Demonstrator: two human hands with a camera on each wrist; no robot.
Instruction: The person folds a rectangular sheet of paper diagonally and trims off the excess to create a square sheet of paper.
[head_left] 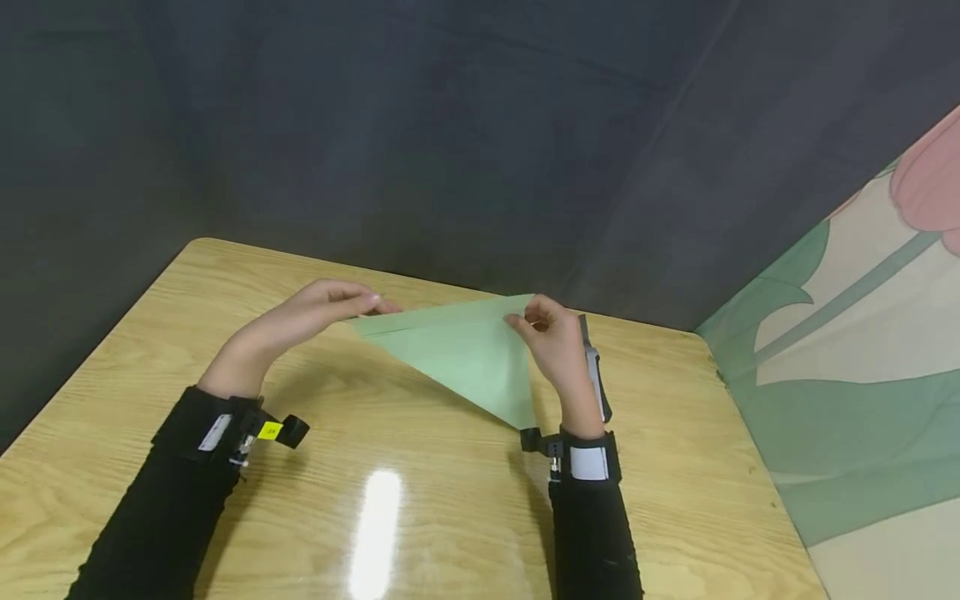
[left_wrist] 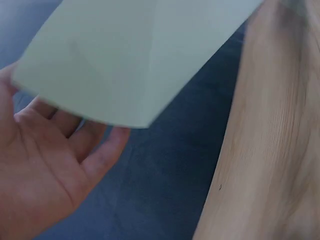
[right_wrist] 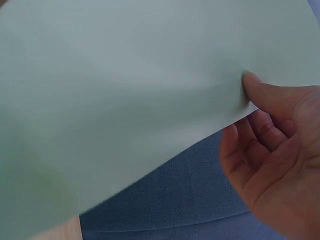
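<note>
A sheet of pale green paper (head_left: 468,358) is held up above the table between the two hands, its lower edge slanting down toward the right. My left hand (head_left: 296,318) pinches the paper's left end; in the left wrist view the fingers of this hand (left_wrist: 50,170) reach behind the sheet's near edge, and the thumb is mostly out of frame. At the upper right corner, my right hand (head_left: 557,343) pinches the sheet. The right wrist view shows the thumb of that hand (right_wrist: 282,155) lying on the front of the paper (right_wrist: 125,90), with the other fingers curled behind it.
A grey and black object (head_left: 594,375), partly hidden by the right wrist, lies on the wooden table (head_left: 315,517). Dark cloth (head_left: 420,142) hangs behind the table's far edge. To the right is a floral-patterned cloth (head_left: 862,400).
</note>
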